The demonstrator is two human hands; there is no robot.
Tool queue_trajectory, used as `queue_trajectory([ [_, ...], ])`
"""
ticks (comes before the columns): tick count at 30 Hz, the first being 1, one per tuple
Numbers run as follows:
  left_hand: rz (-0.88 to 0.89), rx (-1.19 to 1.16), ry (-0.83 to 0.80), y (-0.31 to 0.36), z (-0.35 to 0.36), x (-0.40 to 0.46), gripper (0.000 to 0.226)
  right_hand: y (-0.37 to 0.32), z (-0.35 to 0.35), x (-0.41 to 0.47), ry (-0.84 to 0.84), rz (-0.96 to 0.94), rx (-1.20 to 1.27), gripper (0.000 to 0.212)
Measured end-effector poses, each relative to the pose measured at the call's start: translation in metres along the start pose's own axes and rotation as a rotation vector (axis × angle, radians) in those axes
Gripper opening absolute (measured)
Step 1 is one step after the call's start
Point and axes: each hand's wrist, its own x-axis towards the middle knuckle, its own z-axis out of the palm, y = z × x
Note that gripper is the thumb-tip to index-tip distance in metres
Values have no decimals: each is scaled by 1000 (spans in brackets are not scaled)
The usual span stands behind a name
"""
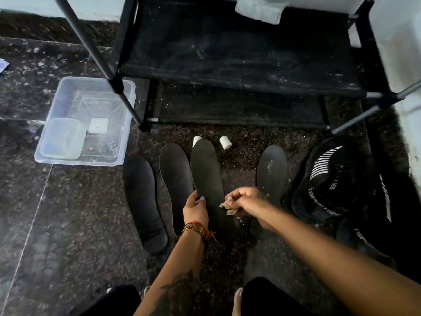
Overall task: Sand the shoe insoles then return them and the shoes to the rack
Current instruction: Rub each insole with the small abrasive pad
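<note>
Several dark insoles lie on the speckled floor in front of the black shoe rack. My left hand grips the heel end of one insole and holds it tilted up. My right hand pinches a small tan piece of sandpaper against that insole's right edge. Flat on the floor lie another insole just left of it, one further left and one to the right. Black sport shoes with white lettering sit at the right.
A clear plastic tub holding a smaller container stands at the left beside the rack's leg. Two small white rolls lie on the floor before the rack. White dust speckles the rack shelves. My knees are at the bottom edge.
</note>
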Motion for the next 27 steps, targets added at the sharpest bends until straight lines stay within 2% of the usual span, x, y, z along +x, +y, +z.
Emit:
queue_trajectory([
  [5, 67, 257, 69, -2, 10, 5, 41, 7, 0, 15, 47, 11, 38, 14],
  [18, 182, 537, 184, -19, 14, -1, 38, 36, 6, 23, 140, 27, 3, 13],
  [24, 211, 631, 193, -23, 10, -8, 41, 39, 10, 19, 209, -23, -111, 10],
  [27, 210, 656, 207, -23, 9, -12, 39, 39, 8, 17, 191, -43, -106, 7],
])
